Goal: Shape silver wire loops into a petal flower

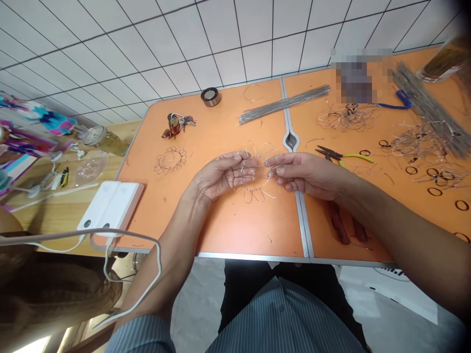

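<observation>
A thin wire ring with looped petals (pixel 253 192) hangs between my two hands above the orange table. My left hand (pixel 230 174) grips its left side, the thumb bent over the wire and the other fingers behind it. On the opposite side my right hand (pixel 294 171) pinches the ring between thumb and fingertips. A similar looped wire ring (pixel 170 160) lies flat on the table to the left. Pliers with yellow handles (pixel 344 155) rest just beyond my right wrist. Dark red handles (pixel 348 228) show partly under my right forearm.
A bundle of straight wires (pixel 285 104) and a tape roll (pixel 211 96) lie toward the wall. Keys (pixel 178 124) sit at the back left. Tangled wire pieces (pixel 415 142) and small dark rings cover the right side. White power banks (pixel 110 206) with a cable stand at the left edge.
</observation>
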{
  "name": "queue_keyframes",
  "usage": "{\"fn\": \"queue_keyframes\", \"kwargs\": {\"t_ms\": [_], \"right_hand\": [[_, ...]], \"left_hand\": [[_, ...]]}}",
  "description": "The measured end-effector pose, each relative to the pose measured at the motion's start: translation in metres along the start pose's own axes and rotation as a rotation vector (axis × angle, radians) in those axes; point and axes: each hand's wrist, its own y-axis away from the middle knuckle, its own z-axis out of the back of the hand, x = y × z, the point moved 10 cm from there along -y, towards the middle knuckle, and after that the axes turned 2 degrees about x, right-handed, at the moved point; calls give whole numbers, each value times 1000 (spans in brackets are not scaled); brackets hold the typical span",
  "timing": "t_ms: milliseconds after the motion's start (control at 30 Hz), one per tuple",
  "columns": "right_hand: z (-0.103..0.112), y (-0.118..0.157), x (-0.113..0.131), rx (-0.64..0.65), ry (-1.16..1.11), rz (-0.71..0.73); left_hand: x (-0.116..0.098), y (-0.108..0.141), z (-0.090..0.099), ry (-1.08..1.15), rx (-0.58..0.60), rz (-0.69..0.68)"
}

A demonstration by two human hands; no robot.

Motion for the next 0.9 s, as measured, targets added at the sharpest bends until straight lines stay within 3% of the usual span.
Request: {"fn": "queue_keyframes", "kwargs": {"t_ms": [400,700,900], "right_hand": [[-1,-3,-5,45,44,64],[-2,4,-1,-72,47,-14],[-2,4,-4,-21,14,-27]], "left_hand": [[4,-2,0,-17,23,16],[3,-1,1,-18,-7,26],[3,0,-2,-2,-14,17]]}}
